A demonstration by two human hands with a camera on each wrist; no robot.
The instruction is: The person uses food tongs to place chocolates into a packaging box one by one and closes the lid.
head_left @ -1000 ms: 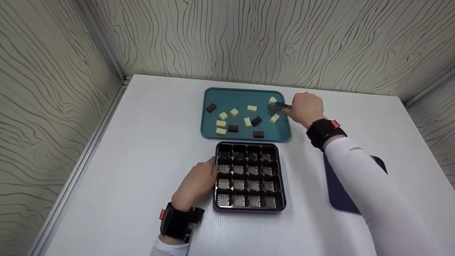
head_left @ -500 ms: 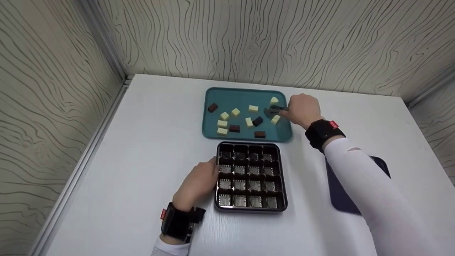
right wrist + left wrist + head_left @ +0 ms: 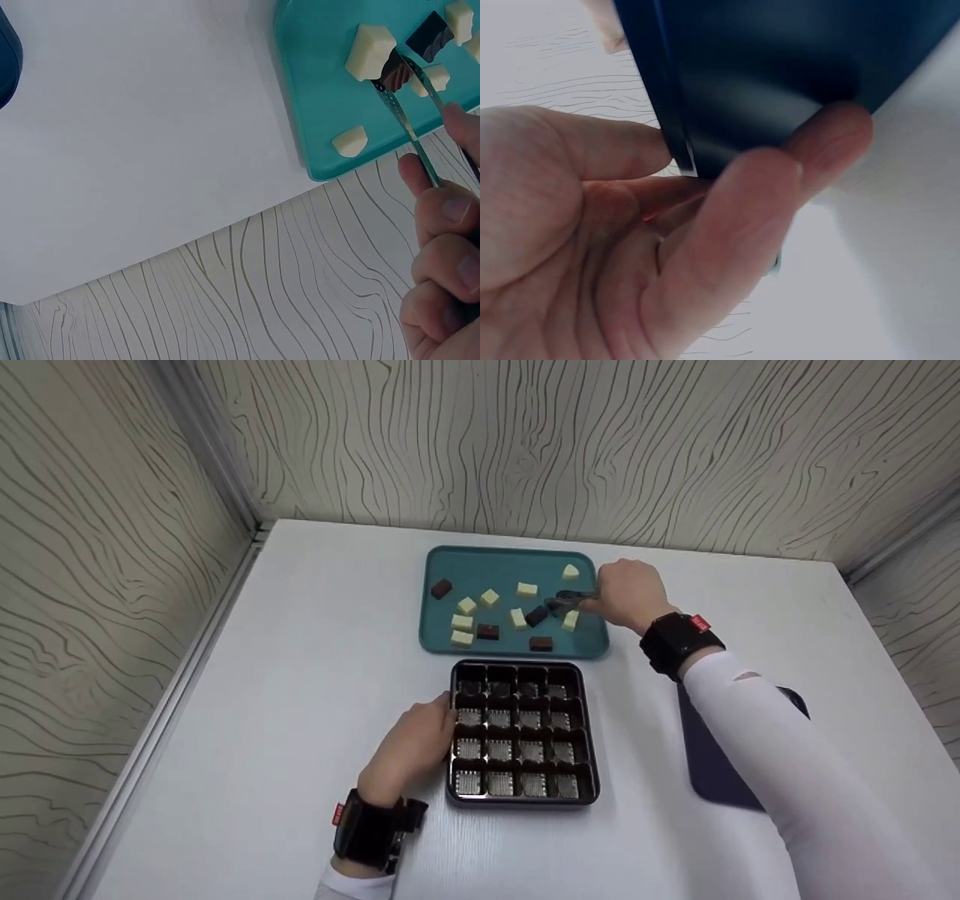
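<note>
My left hand (image 3: pixel 416 746) grips the left side of a black divided box (image 3: pixel 523 802). In the left wrist view its thumb and fingers press against the box's dark wall (image 3: pixel 757 82). My right hand (image 3: pixel 634 594) holds a pair of tongs (image 3: pixel 405 124) over the right part of a teal tray (image 3: pixel 487 556). Between the tong tips sits a dark brown chocolate piece (image 3: pixel 394 73). Right beside them lies a white chocolate piece (image 3: pixel 370 52), with a black piece (image 3: pixel 430 36) close by.
More white pieces (image 3: pixel 527 589) and brown pieces (image 3: pixel 541 643) lie scattered on the tray. A dark blue object (image 3: pixel 709 769) lies at the right, partly under my right sleeve (image 3: pixel 780 742). A wood-patterned wall (image 3: pixel 525 450) stands behind the white table (image 3: pixel 300 660).
The tongs have moved left and toward me, closer to the black piece. A white piece beside them has shifted slightly nearer. My left hand stays at the box.
</note>
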